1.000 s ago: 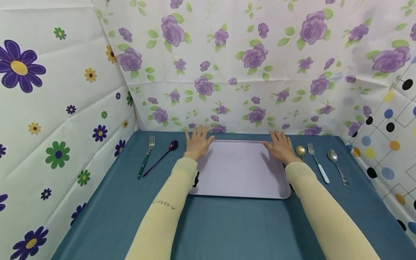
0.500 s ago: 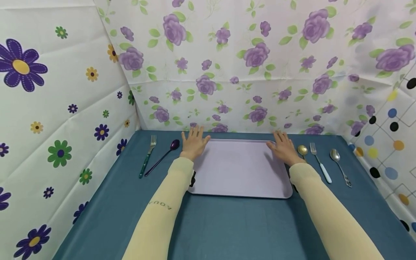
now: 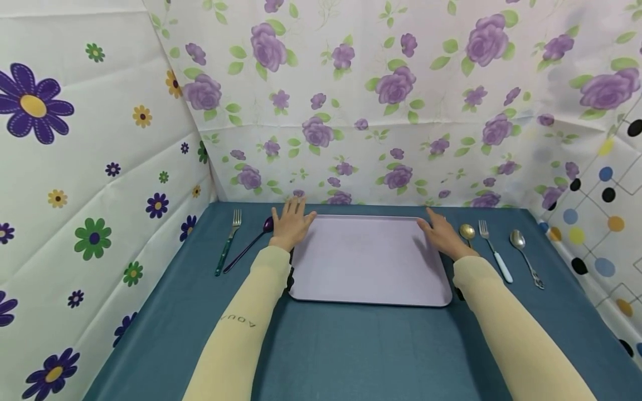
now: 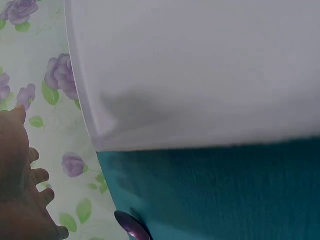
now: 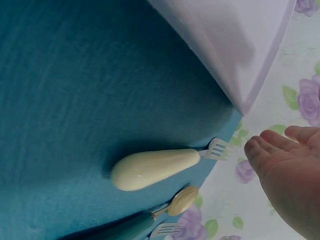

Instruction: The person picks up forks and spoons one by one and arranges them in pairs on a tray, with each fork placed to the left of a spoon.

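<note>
Left sleeve (image 3: pixel 233 334) pale yellow, dark lettering (image 3: pixel 241 319); black piece (image 3: pixel 290 279) beside cuff (image 3: pixel 273 258); right sleeve (image 3: pixel 514 326) matching.

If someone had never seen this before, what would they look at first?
Probably the big pale tray, lying in the middle of the blue tabletop. Next, maybe the left hand and right hand, near its two far corners. Behind them, a rose-patterned sheet brightens the back.

The head view looks forward and down from above the near side of the counter (image 3: pixel 361 351), framing the tray (image 3: pixel 371 262); the left and right wrist views face its far corners closely, all three sharing tray, counter and floral backdrop (image 3: pixel 321 131).
</note>
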`<state>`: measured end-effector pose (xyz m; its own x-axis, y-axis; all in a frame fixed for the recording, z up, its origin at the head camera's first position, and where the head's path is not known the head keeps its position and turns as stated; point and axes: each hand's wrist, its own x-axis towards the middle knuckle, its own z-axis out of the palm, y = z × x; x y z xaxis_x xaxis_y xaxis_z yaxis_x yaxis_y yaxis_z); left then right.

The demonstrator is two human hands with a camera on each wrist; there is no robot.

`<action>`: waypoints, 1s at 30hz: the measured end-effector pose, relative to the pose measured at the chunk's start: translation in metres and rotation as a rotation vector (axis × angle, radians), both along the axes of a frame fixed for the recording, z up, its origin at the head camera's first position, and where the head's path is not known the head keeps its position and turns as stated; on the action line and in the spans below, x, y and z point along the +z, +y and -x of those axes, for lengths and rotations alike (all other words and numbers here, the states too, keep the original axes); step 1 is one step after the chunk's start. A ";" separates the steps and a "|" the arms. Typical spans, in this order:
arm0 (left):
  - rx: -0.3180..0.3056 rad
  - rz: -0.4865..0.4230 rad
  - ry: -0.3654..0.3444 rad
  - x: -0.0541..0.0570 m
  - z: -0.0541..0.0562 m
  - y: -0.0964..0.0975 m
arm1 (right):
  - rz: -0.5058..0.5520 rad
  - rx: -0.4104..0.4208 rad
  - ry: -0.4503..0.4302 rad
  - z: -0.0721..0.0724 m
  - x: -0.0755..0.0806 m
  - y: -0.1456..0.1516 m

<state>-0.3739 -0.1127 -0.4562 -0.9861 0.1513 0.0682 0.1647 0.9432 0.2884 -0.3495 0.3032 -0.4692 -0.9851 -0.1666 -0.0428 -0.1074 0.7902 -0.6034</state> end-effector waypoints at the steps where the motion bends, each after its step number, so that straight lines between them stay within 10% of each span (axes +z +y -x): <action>1: -0.001 -0.003 -0.001 0.000 0.000 -0.001 | 0.003 -0.007 -0.004 0.000 -0.001 0.001; 30: 0.019 -0.023 -0.036 -0.008 -0.001 -0.026 | -0.018 -0.067 -0.075 0.001 -0.011 0.014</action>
